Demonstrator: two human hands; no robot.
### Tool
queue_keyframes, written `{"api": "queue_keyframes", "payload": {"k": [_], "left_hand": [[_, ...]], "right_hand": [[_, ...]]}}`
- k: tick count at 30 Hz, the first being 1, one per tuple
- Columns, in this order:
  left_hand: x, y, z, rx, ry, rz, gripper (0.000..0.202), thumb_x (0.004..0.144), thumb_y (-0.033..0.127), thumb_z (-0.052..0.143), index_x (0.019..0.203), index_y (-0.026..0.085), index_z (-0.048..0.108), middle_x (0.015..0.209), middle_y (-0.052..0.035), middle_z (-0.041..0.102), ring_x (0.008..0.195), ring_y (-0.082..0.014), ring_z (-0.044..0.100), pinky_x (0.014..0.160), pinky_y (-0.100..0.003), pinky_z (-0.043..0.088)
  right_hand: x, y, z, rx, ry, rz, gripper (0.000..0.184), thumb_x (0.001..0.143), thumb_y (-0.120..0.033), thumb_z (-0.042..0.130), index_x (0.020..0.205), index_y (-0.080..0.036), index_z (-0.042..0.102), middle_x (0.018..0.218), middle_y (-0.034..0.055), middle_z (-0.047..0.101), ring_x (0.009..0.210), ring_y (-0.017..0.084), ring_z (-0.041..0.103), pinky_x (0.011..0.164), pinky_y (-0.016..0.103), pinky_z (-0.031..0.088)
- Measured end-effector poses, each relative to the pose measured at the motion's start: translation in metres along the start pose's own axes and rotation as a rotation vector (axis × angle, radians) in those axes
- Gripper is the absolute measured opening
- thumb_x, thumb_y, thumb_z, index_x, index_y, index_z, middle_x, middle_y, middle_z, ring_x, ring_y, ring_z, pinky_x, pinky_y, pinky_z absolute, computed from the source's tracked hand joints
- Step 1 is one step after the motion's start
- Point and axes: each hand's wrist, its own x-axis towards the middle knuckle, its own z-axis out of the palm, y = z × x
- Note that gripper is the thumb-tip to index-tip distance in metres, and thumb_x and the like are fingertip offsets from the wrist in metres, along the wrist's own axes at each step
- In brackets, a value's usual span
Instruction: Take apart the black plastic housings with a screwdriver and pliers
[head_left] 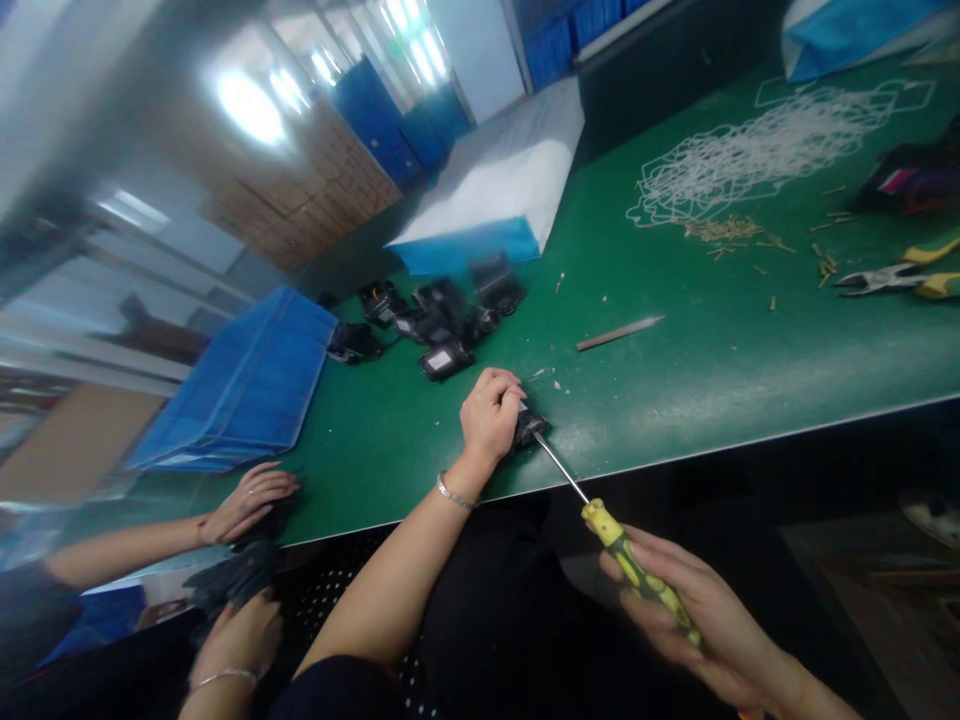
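Observation:
My left hand (490,415) is closed over a small black part (529,427) and presses it onto the green table (675,380) near the front edge. A yellow-handled screwdriver (637,570) is gripped in my right hand (686,610), below the table edge. Its metal shaft (559,468) runs up and left, and the tip meets the black part. A thin bracelet circles my left wrist.
Several black parts (442,320) lie in a pile behind my left hand. A blue bin (240,385) and another person's hands (247,505) are at left. Yellow-handled pliers (892,278), tangled white wire (757,145), a brown stick (619,333) and a white-and-blue bag (495,190) lie on the table.

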Motion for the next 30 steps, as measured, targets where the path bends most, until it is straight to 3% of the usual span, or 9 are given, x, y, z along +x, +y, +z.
{"api": "queue_keyframes", "payload": {"k": [18, 22, 26, 28, 30], "left_hand": [[0.002, 0.000, 0.000, 0.083, -0.045, -0.003, 0.023, 0.085, 0.020, 0.044, 0.069, 0.023, 0.061, 0.094, 0.0015, 0.063, 0.091, -0.0139, 0.060, 0.082, -0.025, 0.044], [0.003, -0.001, -0.001, 0.090, -0.067, 0.022, 0.023, 0.084, 0.020, 0.044, 0.068, 0.023, 0.060, 0.090, 0.0011, 0.062, 0.088, -0.0139, 0.059, 0.081, -0.025, 0.045], [0.003, -0.001, -0.001, 0.076, -0.074, 0.036, 0.021, 0.082, 0.020, 0.045, 0.068, 0.022, 0.060, 0.087, 0.0009, 0.061, 0.087, -0.0140, 0.059, 0.082, -0.025, 0.045], [0.003, -0.001, -0.001, 0.079, -0.081, 0.039, 0.020, 0.082, 0.021, 0.045, 0.068, 0.023, 0.059, 0.086, 0.0008, 0.061, 0.087, -0.0143, 0.060, 0.081, -0.025, 0.045], [0.003, -0.001, -0.002, 0.089, -0.086, 0.043, 0.020, 0.082, 0.021, 0.046, 0.067, 0.023, 0.059, 0.087, 0.0006, 0.061, 0.088, -0.0148, 0.060, 0.081, -0.025, 0.045]], "right_hand": [[0.000, -0.002, 0.003, 0.046, 0.021, 0.061, 0.023, 0.088, -0.030, 0.060, 0.109, -0.020, 0.063, 0.089, 0.0032, 0.059, 0.042, -0.002, 0.032, 0.032, 0.010, 0.014], [-0.002, 0.000, 0.009, -0.127, 0.110, -0.061, 0.030, 0.087, -0.035, 0.062, 0.115, -0.023, 0.062, 0.090, 0.0038, 0.061, 0.042, -0.001, 0.034, 0.032, 0.011, 0.018], [-0.001, 0.000, 0.013, -0.393, 0.104, -0.151, 0.043, 0.088, -0.042, 0.059, 0.128, -0.025, 0.056, 0.085, 0.0008, 0.059, 0.041, 0.001, 0.035, 0.031, 0.012, 0.021], [0.001, 0.000, 0.011, -0.569, 0.122, -0.237, 0.048, 0.088, -0.043, 0.059, 0.132, -0.024, 0.054, 0.082, 0.0010, 0.062, 0.043, 0.004, 0.043, 0.033, 0.015, 0.031], [0.004, -0.001, 0.006, -0.770, 0.165, -0.387, 0.047, 0.089, -0.042, 0.058, 0.132, -0.023, 0.056, 0.093, 0.0050, 0.067, 0.065, 0.013, 0.061, 0.053, 0.023, 0.051]]}}
